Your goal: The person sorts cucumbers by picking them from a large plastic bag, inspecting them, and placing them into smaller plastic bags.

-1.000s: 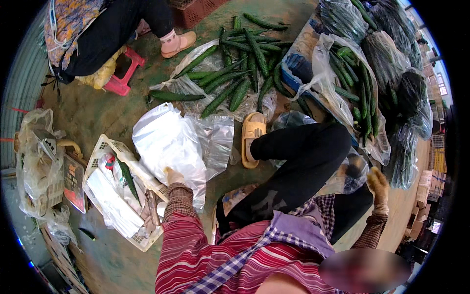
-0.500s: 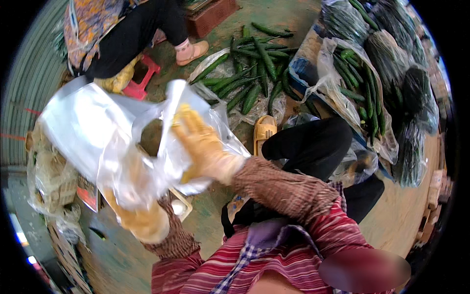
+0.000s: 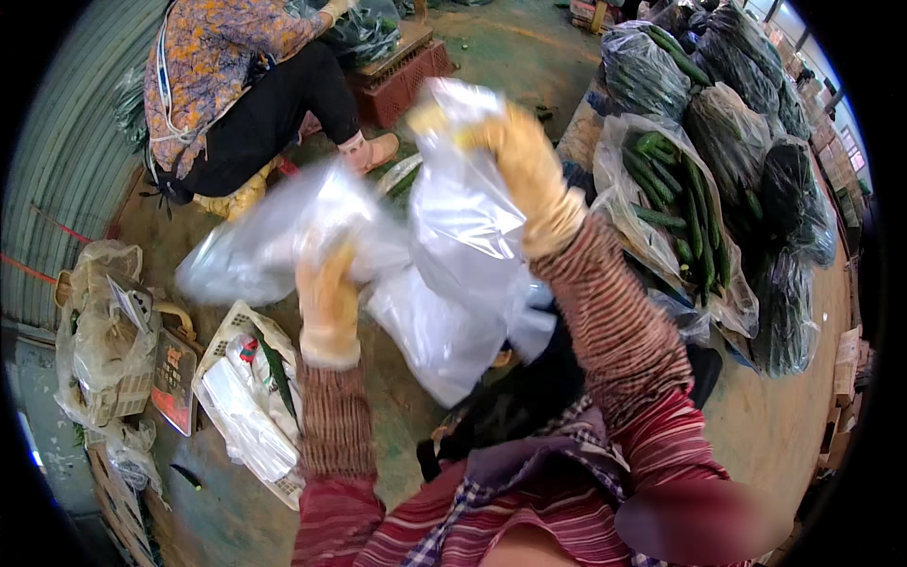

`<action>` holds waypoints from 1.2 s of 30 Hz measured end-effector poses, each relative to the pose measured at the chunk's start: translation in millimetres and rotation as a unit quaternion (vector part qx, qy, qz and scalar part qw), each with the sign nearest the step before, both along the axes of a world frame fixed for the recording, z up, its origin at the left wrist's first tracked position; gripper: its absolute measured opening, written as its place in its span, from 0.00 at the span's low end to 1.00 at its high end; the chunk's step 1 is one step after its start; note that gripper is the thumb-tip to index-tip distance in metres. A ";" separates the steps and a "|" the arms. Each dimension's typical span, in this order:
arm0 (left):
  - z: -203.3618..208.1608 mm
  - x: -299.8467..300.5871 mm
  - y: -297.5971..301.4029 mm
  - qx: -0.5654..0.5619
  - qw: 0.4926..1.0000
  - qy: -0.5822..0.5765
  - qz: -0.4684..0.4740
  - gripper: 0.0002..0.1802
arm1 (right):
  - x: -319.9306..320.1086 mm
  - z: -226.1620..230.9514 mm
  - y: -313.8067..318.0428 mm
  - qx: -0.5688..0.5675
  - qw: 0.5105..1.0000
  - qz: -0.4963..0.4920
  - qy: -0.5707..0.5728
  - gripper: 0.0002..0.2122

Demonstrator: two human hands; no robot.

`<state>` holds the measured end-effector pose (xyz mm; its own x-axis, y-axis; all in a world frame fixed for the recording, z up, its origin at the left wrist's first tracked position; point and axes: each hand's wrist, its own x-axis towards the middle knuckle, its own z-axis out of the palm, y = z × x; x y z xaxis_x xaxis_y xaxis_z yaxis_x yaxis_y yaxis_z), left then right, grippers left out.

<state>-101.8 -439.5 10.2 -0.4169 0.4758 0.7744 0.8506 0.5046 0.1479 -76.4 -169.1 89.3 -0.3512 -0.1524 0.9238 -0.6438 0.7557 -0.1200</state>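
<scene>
A large clear plastic bag (image 3: 463,213) is stretched out in front of me, its left part blurred. My right hand (image 3: 529,175), in a yellowish work glove, is raised higher and grips the bag's upper edge. My left hand (image 3: 329,307), gloved too, is closed on the bag's left part, lower and nearer to me. Most of the cucumber pile on the floor is hidden behind the plastic. To the right of my right hand, an open plastic bag of cucumbers (image 3: 694,213) lies tilted in a blue crate.
At the left, a cream basket (image 3: 241,402) holds folded plastic bags and a cucumber. Beside it stands a plastic-covered crate (image 3: 109,369). Filled bags (image 3: 732,123) are heaped at the right. Another person (image 3: 246,94) sits at the far left by a red crate (image 3: 406,90).
My right hand has swung up and to the right, pulling the plastic bag with it. The left hand has moved right and up. The cream basket has come into full view.
</scene>
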 end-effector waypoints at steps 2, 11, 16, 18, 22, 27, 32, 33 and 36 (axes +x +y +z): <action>15.8 -21.8 12.9 0.194 0.913 -0.300 -0.195 0.17 | 14.9 72.3 -22.1 -0.091 0.952 0.189 -0.224 0.09; 80.8 -0.1 60.7 0.485 0.620 -0.553 -0.272 0.20 | 18.8 -20.6 30.4 0.255 0.726 -0.215 -0.601 0.40; 80.4 34.8 76.8 0.489 0.589 -0.596 -0.243 0.24 | 42.5 -92.2 -112.4 0.131 0.631 0.038 -0.764 0.28; 54.9 18.1 59.4 0.452 0.571 -0.642 -0.240 0.24 | 43.5 -225.0 -113.0 0.060 0.735 0.017 -0.675 0.17; -24.9 -12.5 -30.1 0.423 0.702 -0.572 -0.041 0.25 | 38.9 -241.0 -86.1 -0.530 0.525 0.050 -0.664 0.16; 52.3 -29.4 -37.1 0.379 0.806 -0.453 0.041 0.31 | -11.8 -53.6 -49.4 -0.382 0.870 0.065 -0.305 0.16; 229.0 -73.5 -67.8 0.353 0.929 -0.098 -0.048 0.17 | 20.5 -19.5 -5.8 -0.088 0.896 -0.106 -0.422 0.17; 233.3 -86.3 -89.8 0.258 0.964 0.004 -0.062 0.15 | 33.0 -41.9 -7.6 -0.046 0.861 -0.121 -0.491 0.17; 215.4 -36.0 -36.9 0.144 0.961 0.232 0.039 0.13 | 65.1 -133.0 -17.5 -0.028 0.743 -0.073 -0.664 0.17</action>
<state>-137.8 -476.3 225.5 -0.0214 0.1953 0.9805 0.8199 0.5647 -0.0946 -11.3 -186.6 -43.7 -0.9682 0.0027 -0.2502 0.1598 0.7760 -0.6102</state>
